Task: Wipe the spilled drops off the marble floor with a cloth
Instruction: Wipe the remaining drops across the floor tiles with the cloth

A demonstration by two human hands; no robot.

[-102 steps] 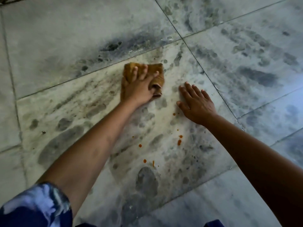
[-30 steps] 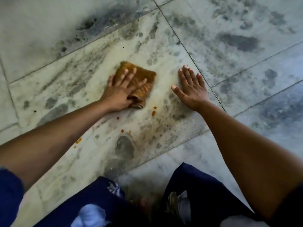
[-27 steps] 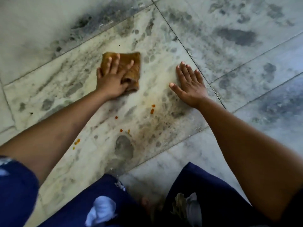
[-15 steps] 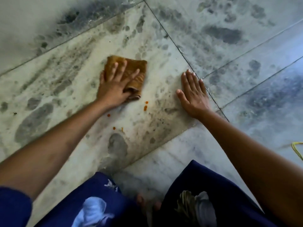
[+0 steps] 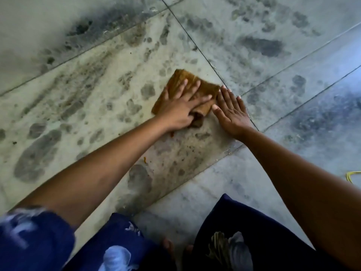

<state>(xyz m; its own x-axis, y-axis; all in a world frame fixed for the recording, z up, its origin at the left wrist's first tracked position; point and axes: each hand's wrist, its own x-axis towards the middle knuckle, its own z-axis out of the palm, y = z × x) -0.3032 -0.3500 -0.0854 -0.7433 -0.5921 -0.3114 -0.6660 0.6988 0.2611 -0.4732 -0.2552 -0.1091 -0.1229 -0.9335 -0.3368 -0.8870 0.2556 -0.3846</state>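
Cloth: the folded brown cloth (image 5: 180,80) lies flat on the marble floor (image 5: 78,98), beside a tile joint, pinned under the left grip.
Left grip: the left grip (image 5: 180,109) is palm down on the cloth, fingers straight and spread, pressing; nothing clasped.
Right grip: the right grip (image 5: 232,112) is flat on the floor just right of the cloth, fingers straight, holding nothing; actual contact with the cloth, cannot tell.
Drops: orange drops (image 5: 145,159) sit nearer than the cloth, beside the left forearm.
Arms: both reach far forward, extended.
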